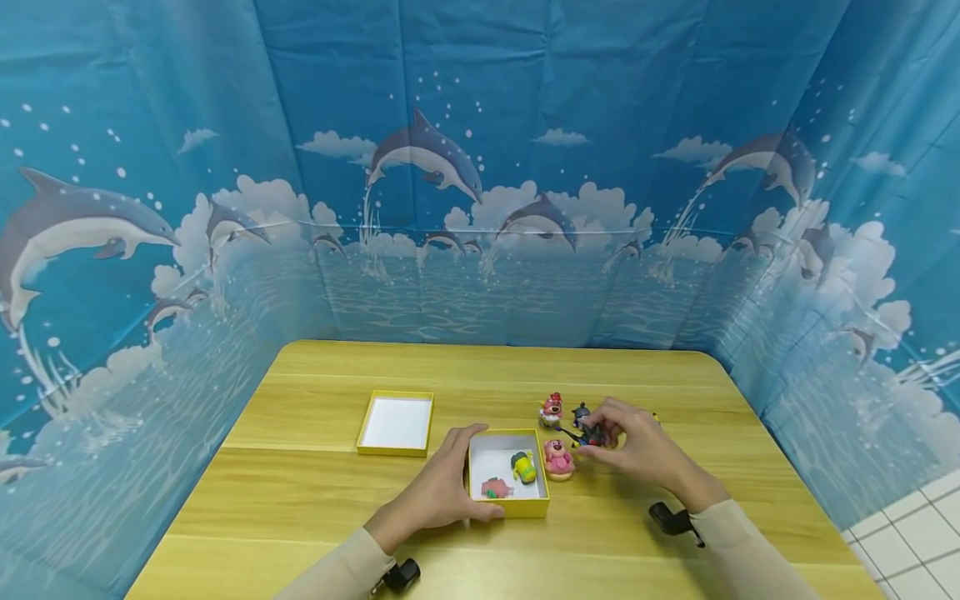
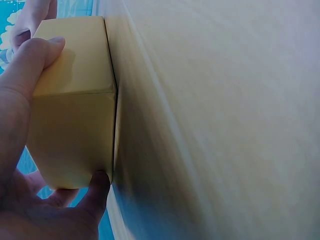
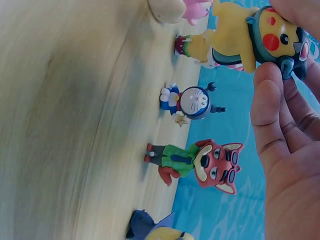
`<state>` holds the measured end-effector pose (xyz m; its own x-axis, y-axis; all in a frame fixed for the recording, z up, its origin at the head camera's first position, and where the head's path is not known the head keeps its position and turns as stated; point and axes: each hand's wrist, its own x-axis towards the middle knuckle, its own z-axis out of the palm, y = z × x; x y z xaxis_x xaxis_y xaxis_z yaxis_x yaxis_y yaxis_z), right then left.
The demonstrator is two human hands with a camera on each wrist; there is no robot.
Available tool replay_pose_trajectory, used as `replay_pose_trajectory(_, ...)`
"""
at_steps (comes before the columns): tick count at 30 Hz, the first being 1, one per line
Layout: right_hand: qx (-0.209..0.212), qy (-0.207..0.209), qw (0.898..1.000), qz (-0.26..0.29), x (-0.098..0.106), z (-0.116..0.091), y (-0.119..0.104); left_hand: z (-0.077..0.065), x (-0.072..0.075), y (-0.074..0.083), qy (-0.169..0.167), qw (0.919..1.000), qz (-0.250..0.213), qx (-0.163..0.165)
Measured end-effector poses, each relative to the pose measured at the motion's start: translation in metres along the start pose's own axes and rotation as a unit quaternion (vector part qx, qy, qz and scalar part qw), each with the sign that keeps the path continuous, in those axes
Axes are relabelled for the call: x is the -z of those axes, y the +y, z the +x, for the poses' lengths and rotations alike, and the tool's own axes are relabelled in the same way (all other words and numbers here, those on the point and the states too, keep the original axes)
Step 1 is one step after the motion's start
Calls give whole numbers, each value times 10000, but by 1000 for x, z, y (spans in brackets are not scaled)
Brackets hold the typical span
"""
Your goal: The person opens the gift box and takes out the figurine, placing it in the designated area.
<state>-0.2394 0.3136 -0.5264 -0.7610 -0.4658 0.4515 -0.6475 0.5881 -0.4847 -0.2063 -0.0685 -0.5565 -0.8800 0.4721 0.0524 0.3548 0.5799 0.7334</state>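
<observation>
My left hand (image 1: 438, 483) grips a small open yellow box (image 1: 517, 507) from its left side, thumb on the near wall and fingers round the far corner. In the left wrist view the box (image 2: 75, 135) sits on the table. Inside lie a yellow-and-grey figurine (image 1: 523, 467) and a flat pink piece (image 1: 495, 487) with a bit of green. Just right of the box, my right hand (image 1: 637, 442) pinches a yellow Pikachu figurine (image 3: 232, 32) by its dark-hooded head. A pink bear figurine (image 1: 558, 460) stands between that hand and the box.
A shallow yellow-rimmed lid (image 1: 396, 423), white inside, lies left of the box. Behind the right hand stand a red-topped pink figurine (image 1: 552, 410), a blue-and-white cat figurine (image 3: 194, 101), a fox figurine (image 3: 215, 165) in green, and a blue-and-yellow figurine (image 3: 165, 233).
</observation>
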Motion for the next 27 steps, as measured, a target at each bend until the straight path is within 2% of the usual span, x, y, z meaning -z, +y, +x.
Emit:
replay_pose_trajectory(9, -193, -49, 9996, -192, -1, -4, 4, -1, 0, 0, 1, 10000, 2, 6)
replay_pose_trajectory(16, -584, -249, 9976, -269, 0, -7, 4, -1, 0, 0, -1, 10000, -24, 8)
replay_pose_trajectory(27, -788, -385, 9954, -380, -2, -9, 6, 0, 0, 0, 9, 10000, 1, 46)
